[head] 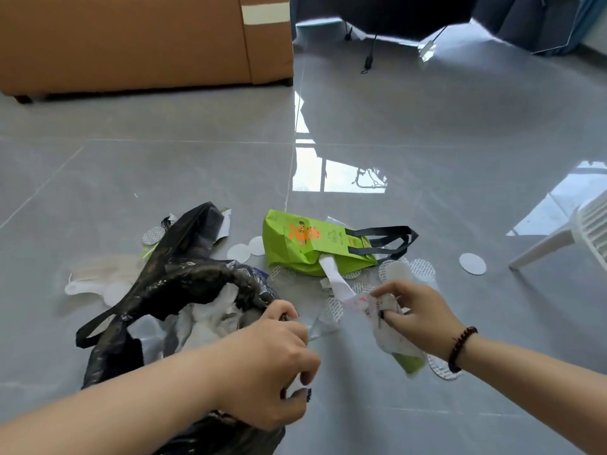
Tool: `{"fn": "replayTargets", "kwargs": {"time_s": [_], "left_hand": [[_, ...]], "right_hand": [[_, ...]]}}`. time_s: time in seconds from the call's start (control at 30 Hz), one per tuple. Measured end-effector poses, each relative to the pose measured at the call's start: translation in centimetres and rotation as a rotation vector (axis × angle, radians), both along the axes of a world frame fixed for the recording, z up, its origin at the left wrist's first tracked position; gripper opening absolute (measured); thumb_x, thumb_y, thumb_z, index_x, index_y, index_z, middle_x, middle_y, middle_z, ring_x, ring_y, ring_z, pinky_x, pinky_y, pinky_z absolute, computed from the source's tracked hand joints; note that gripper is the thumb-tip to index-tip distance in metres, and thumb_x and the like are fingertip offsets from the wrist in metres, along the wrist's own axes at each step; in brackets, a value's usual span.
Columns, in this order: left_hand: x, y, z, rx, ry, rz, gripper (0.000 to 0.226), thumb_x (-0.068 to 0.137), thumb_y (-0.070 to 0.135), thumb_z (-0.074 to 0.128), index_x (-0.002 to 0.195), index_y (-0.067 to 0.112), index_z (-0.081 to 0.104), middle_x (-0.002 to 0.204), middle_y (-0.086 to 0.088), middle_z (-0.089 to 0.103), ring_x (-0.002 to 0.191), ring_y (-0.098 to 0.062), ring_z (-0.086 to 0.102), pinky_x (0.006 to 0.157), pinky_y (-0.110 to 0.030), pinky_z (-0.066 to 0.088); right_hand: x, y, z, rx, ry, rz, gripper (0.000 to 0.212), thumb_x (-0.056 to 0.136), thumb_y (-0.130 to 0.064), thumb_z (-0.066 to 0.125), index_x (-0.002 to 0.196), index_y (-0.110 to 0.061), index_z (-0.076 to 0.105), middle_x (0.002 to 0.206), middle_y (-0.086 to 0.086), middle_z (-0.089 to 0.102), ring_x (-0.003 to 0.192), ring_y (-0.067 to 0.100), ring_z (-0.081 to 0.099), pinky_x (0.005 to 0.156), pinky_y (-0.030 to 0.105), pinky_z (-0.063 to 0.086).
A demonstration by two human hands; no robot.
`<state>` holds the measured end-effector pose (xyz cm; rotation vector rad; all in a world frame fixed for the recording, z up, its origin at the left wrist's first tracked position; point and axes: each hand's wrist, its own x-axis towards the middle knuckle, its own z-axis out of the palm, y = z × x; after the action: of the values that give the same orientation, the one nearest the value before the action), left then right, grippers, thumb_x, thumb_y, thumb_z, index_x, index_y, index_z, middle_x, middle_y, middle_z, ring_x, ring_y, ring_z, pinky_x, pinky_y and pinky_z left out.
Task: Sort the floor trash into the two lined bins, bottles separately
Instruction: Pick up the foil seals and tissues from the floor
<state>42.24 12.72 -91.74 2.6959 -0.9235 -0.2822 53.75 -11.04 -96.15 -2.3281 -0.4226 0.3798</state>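
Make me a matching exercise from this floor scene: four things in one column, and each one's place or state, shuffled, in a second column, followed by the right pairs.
Things:
1. green tote bag
2. black plastic bag
3. crumpled wrapper
4. orange sofa

Places or states:
A. pinched in the right hand
B. standing at the far left, against the top edge of the view
C. lying on its side on the floor, black handles pointing right
D. held at its rim by the left hand, white trash showing inside

Pairs: 1-C, 2-D, 3-A, 4-B

Glossy grey floor tiles (427, 133); crinkled shiny black plastic bag (184, 277).
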Motion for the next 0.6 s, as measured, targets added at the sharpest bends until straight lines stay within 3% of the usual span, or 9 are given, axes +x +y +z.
{"fn": "replayTargets", "kwargs": {"time_s": [0.1, 0.23, 0.3, 0.4, 0.47, 0.6], "left_hand": [[0.5, -0.4, 0.3, -0.130, 0.014, 0.085, 0.019, 0.080, 0.034, 0.054, 0.097, 0.028, 0.061, 0.080, 0.015, 0.064, 0.077, -0.005, 0.054, 0.095, -0.029, 0.037], [0.4, -0.8, 2.1, -0.579, 0.093, 0.472, 0.035, 0.083, 0.037, 0.060, 0.117, 0.033, 0.053, 0.111, 0.021, 0.059, 0.109, 0.004, 0.054, 0.095, -0.019, 0.042], [0.4, -1.0, 2.8, -0.696, 0.066, 0.636, 0.049, 0.079, 0.045, 0.059, 0.125, 0.035, 0.044, 0.124, 0.019, 0.050, 0.120, 0.006, 0.047, 0.101, -0.021, 0.041], [0.3, -1.0, 4.3, -0.878, 0.182, 0.823, 0.059, 0.071, 0.057, 0.061, 0.123, 0.043, 0.036, 0.130, 0.017, 0.044, 0.120, 0.004, 0.048, 0.103, -0.029, 0.043], [0.0, -1.1, 5.2, -0.975, 0.282, 0.891, 0.074, 0.057, 0.069, 0.064, 0.120, 0.044, 0.035, 0.130, 0.017, 0.044, 0.117, 0.000, 0.052, 0.102, -0.035, 0.045], [-1.6, -1.9, 5.6, -0.939, 0.374, 0.921, 0.090, 0.040, 0.071, 0.075, 0.113, 0.056, 0.026, 0.131, 0.027, 0.036, 0.117, 0.002, 0.051, 0.102, -0.032, 0.045]], "right_hand": [[-1.5, 1.0, 3.3, 0.275, 0.218, -0.085, 0.031, 0.080, 0.005, 0.064, 0.094, -0.022, 0.068, 0.088, -0.001, 0.072, 0.075, 0.008, 0.069, 0.063, 0.018, 0.053], [-3.0, 2.6, 6.8, 0.778, 0.571, -0.285, 0.029, 0.082, 0.016, 0.057, 0.089, -0.009, 0.068, 0.084, 0.009, 0.072, 0.069, 0.019, 0.068, 0.064, 0.031, 0.055], [-3.3, 3.7, 8.1, 0.946, 0.671, -0.341, 0.027, 0.080, 0.018, 0.054, 0.084, -0.006, 0.066, 0.078, 0.012, 0.070, 0.066, 0.022, 0.067, 0.064, 0.033, 0.056], [-3.4, 5.4, 10.1, 1.063, 0.692, -0.349, 0.024, 0.079, 0.019, 0.053, 0.082, -0.003, 0.062, 0.071, 0.012, 0.068, 0.059, 0.019, 0.067, 0.055, 0.027, 0.058], [-3.4, 6.4, 11.2, 1.107, 0.663, -0.337, 0.020, 0.072, 0.014, 0.060, 0.082, -0.004, 0.061, 0.069, 0.010, 0.069, 0.058, 0.018, 0.067, 0.058, 0.028, 0.058], [-4.0, 7.6, 11.8, 1.112, 0.607, -0.350, 0.025, 0.060, -0.002, 0.069, 0.084, -0.007, 0.061, 0.071, 0.008, 0.071, 0.063, 0.019, 0.068, 0.064, 0.028, 0.058]]}}
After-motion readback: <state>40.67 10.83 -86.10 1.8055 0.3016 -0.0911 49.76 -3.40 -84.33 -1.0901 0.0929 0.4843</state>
